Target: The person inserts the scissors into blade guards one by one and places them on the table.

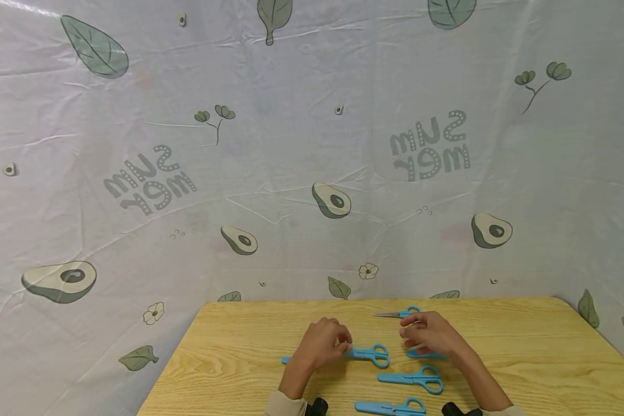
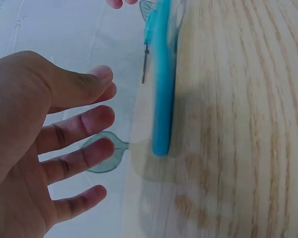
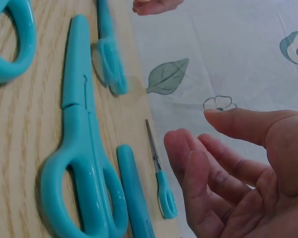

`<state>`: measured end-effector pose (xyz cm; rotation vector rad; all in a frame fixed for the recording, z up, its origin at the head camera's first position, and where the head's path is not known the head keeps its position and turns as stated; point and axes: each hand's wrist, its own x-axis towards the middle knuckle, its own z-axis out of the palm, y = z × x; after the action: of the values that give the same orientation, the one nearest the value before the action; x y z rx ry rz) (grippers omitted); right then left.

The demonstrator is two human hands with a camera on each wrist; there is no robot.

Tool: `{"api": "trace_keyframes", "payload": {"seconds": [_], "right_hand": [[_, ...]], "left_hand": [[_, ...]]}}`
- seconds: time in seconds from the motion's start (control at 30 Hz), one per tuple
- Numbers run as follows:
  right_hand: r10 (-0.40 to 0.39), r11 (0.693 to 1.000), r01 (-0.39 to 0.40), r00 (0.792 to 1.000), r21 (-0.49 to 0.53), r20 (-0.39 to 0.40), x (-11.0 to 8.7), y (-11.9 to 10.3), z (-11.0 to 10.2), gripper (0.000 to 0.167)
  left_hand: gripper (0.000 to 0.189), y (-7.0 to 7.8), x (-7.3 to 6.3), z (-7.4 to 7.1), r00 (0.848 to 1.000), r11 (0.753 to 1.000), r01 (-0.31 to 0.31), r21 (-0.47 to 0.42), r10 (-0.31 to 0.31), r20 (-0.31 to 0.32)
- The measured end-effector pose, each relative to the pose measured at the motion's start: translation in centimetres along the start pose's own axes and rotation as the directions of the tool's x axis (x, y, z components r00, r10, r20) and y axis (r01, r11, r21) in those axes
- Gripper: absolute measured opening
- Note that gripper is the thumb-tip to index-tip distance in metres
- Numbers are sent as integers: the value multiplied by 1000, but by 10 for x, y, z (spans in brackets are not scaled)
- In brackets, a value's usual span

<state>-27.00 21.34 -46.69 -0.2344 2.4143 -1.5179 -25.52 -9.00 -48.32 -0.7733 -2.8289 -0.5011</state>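
My left hand [image 1: 319,344] hovers over blue scissors [image 1: 369,354] with a blue cover on the blades. In the left wrist view its fingers are spread and loosely bent, with nothing held, beside these scissors [image 2: 162,99], which look blurred. My right hand [image 1: 430,334] is in the air with loosely bent fingers, holding nothing. Beneath it lies another blue pair [image 1: 426,354], its handles hidden by the hand and wrist; the covered blades [image 3: 134,191] show in the right wrist view. Just behind that hand, scissors with bare metal blades [image 1: 407,312] lie pointing left.
Two more covered blue scissors lie nearer me: a middle pair [image 1: 413,378] and a front pair [image 1: 392,407]. The wooden table [image 1: 229,346] ends at a patterned plastic sheet [image 1: 291,248] hanging behind it.
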Motion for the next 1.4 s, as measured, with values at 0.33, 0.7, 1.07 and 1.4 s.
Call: {"api": "trace_keyframes", "payload": {"seconds": [0.33,0.7,1.07,1.4], "right_hand": [[-3,999,0,998,-41,-57,1,2,-9,44],[-8,998,2,996,-59,-93,2,2,-18,40],[-18,997,12,996,-72,-92,3,9,-25,48],[-59,995,55,996,-79,-60,6,19,-30,54]], "left_hand": [[8,0,-4,-8,1000,998,26,-55,-26,-9],[17,-6,-3,-10,1000,997,24,-67,-26,-15],[24,-10,-7,-12,998,994,60,-88,-60,11],[40,-19,-17,-16,996,994,94,-55,-93,9]]}}
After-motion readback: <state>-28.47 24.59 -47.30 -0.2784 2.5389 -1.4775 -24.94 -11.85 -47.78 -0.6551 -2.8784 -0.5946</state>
